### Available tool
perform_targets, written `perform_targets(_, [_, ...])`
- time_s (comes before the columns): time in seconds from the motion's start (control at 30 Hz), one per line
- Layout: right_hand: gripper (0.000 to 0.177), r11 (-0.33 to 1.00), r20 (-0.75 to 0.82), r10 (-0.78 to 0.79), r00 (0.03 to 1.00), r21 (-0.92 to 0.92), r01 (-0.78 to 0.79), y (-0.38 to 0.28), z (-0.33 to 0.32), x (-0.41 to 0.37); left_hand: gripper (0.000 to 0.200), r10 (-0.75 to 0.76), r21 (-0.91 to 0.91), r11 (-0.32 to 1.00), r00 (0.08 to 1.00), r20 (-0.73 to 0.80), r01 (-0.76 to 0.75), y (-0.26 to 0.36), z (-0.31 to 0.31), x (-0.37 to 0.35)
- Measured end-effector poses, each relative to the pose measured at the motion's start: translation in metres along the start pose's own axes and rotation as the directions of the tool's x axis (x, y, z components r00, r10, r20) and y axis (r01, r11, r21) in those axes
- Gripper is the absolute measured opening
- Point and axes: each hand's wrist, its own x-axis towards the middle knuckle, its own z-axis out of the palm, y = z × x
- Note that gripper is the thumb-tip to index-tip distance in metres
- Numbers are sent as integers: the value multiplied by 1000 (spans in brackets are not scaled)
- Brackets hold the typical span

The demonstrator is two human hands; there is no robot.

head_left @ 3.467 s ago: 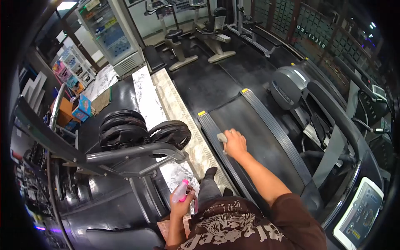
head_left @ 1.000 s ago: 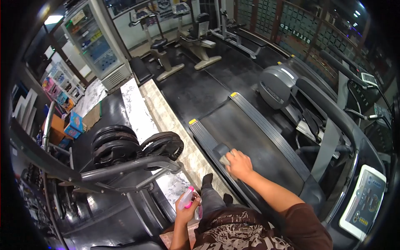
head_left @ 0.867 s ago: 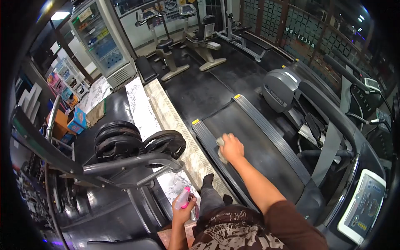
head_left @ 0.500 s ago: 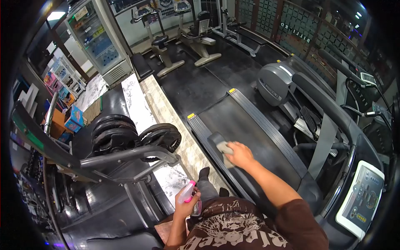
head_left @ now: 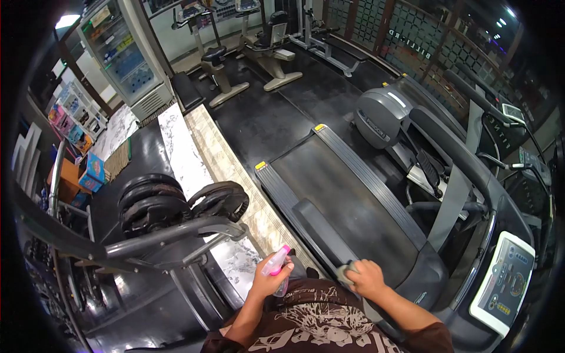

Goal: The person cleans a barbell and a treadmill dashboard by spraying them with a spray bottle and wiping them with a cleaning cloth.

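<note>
Your right hand is closed on a grey cloth, pressing it to the near end of the treadmill by its left side rail. Your left hand grips a pink-topped spray bottle close by.

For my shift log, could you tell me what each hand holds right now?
Left hand: closed around the spray bottle.
Right hand: closed on the cloth on the treadmill.
</note>
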Motion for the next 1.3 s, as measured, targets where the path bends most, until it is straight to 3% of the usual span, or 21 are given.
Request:
perform_targets(0.1, [25, 998, -14, -70, 997, -4, 70, -17, 15, 70, 21, -3, -13, 1000, 1000, -4, 3, 15, -20, 20])
perform_targets(0.17, [13, 981, -56, -148, 987, -135, 140, -20, 47, 116, 21, 17, -6, 1000, 999, -39, -18, 29, -35, 35])
perform_targets(0.3, [15, 953, -28, -185, 982, -248, 173, -26, 97, 233, 21, 50, -9, 999, 990, -136, -51, 50, -63, 48])
perform_targets(0.47, [25, 952, 199, 156, 968, -290, -94, -18, 138, 340, 20, 101, 90, 993, 969, -226, -83, 48, -104, 41])
perform_targets(0.5, [27, 956, 292, 250, 923, -227, -187, -13, 133, 350, 19, 149, 128, 985, 956, -251, -120, 41, -113, 39])
perform_targets(0.57, [35, 926, 536, 372, 758, -157, -344, 2, 117, 360, 18, 72, 39, 997, 942, -328, -62, 41, -122, 33])
perform_targets(0.67, [45, 888, 655, 412, 633, -134, -439, 9, 107, 362, 17, 11, -4, 1000, 935, -354, -14, 28, -135, 30])
perform_targets(0.7, [51, 907, 602, 384, 700, -103, -409, 9, 107, 356, 17, 10, -15, 1000, 936, -352, -16, 23, -138, 32])
perform_targets(0.8, [45, 922, 448, 343, 826, 6, -386, 4, 72, 324, 17, 24, -17, 999, 952, -305, -31, 21, -143, 44])
perform_targets(0.87, [37, 923, 267, 273, 924, 200, -330, 10, 52, 290, 17, 48, -2, 999, 962, -268, -51, 22, -143, 57])
perform_targets(0.93, [30, 880, 212, 242, 947, 363, -307, 13, 24, 252, 17, 80, 20, 997, 968, -236, -78, 22, -143, 71])
perform_targets(1.0, [30, 856, 196, 275, 941, 395, -332, 16, 17, 204, 16, 114, 52, 993, 972, -205, -106, 28, -144, 82])
perform_targets(1.13, [29, 822, 246, 396, 885, 335, -461, 5, -1, 111, 17, 92, -42, 994, 981, -169, -101, 36, -145, 103])
perform_targets(1.3, [36, 914, 63, 354, 933, 187, -360, -6, 9, 96, 22, 78, -38, 996, 992, -95, -82, 29, -154, 118])
